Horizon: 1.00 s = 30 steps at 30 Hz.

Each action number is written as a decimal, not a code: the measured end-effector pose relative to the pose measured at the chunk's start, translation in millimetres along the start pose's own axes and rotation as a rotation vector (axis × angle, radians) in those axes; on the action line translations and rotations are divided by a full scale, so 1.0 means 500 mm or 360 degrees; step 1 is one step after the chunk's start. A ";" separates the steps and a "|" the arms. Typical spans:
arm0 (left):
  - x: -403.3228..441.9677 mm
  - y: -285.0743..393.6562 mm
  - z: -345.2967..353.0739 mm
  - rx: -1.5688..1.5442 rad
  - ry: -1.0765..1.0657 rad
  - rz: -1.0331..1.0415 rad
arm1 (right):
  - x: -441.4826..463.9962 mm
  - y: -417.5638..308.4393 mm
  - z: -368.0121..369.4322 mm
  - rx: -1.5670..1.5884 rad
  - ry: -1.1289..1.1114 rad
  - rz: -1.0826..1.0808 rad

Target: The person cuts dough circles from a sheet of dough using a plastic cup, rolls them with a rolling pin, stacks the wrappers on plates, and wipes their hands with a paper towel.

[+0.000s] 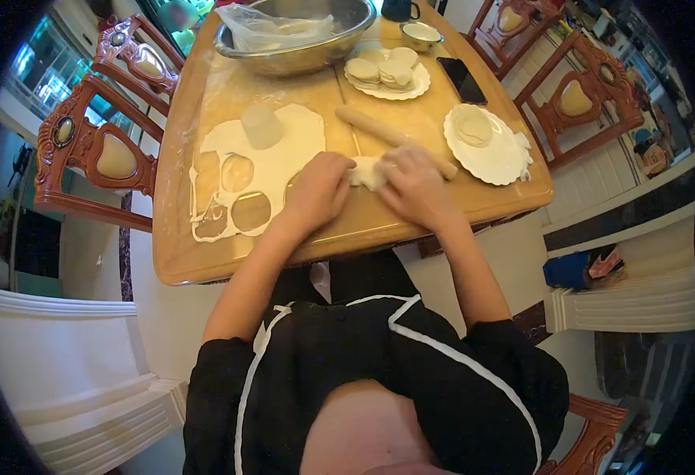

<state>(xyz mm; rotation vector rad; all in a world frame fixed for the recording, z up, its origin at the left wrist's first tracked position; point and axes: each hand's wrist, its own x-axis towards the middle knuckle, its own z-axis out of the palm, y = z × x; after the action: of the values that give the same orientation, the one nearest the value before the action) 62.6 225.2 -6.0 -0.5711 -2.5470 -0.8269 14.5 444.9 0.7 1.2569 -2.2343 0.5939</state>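
A small lump of dough [365, 173] is between my hands near the front edge of the table. My left hand [321, 188] has its fingers curled onto the lump's left side. My right hand [419, 184], slightly blurred, pinches the right side. Left of them lies a rolled dough sheet [300, 131] with several round holes cut in it, partly covered by my left hand. On the sheet stands a translucent cup [261, 128]. A wooden rolling pin [375, 128] lies diagonally behind my hands, and my right hand hides part of it.
A scalloped plate [490, 162] at the right holds a few dough rounds; another plate [407, 93] behind carries stacked rounds. A phone [462, 81], a small bowl [421, 36], a dark mug [400, 9] and a large metal bowl [300, 59] with a plastic bag stand farther back. Carved chairs [98, 150] flank the table.
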 end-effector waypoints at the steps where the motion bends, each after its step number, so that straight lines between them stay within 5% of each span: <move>1: -0.007 -0.007 -0.003 -0.0005 0.0005 -0.0016 | -0.003 -0.005 0.008 0.0007 -0.0014 -0.0007; 7: 0.020 0.016 -0.020 -0.0143 -0.0153 -0.0166 | 0.035 0.003 0.023 0.0234 -0.0189 0.0188; 9: 0.037 0.014 -0.009 -0.0180 0.0010 -0.0145 | 0.071 0.001 -0.005 0.1099 -0.0318 0.1072; 13: 0.081 -0.003 -0.011 -0.0543 0.0015 -0.0514 | 0.086 0.042 0.012 0.1718 -0.0232 0.1162; 18: 0.125 -0.017 -0.019 -0.0787 -0.0139 -0.0602 | 0.109 0.052 -0.007 0.1129 -0.0457 0.0926; 20: 0.133 -0.008 -0.030 -0.0754 -0.0025 -0.0529 | 0.123 0.051 -0.017 0.0638 -0.0105 0.0683; 23: 0.123 -0.010 -0.044 -0.0318 0.0180 -0.0046 | 0.099 0.041 -0.037 0.0334 -0.0119 0.0263; 24: 0.101 -0.017 -0.043 -0.0166 -0.0043 0.0108 | 0.081 0.033 -0.043 0.0235 -0.0220 0.0040; 26: 0.040 -0.027 -0.021 -0.0017 -0.0163 0.0377 | 0.047 0.032 -0.037 0.0291 -0.0398 0.0076; 28: -0.005 -0.004 0.002 -0.0020 -0.0013 0.0261 | 0.014 0.040 -0.012 0.0132 -0.0009 0.0359; 30: -0.022 0.031 0.023 -0.0036 -0.0039 0.0221 | 0.021 0.051 0.004 -0.0133 -0.0013 0.0381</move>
<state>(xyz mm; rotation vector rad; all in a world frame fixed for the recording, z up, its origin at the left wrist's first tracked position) 76.4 241.3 -12.9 -0.7602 -2.4894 -0.8053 -12.5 449.0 2.6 0.9597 -2.4095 0.5761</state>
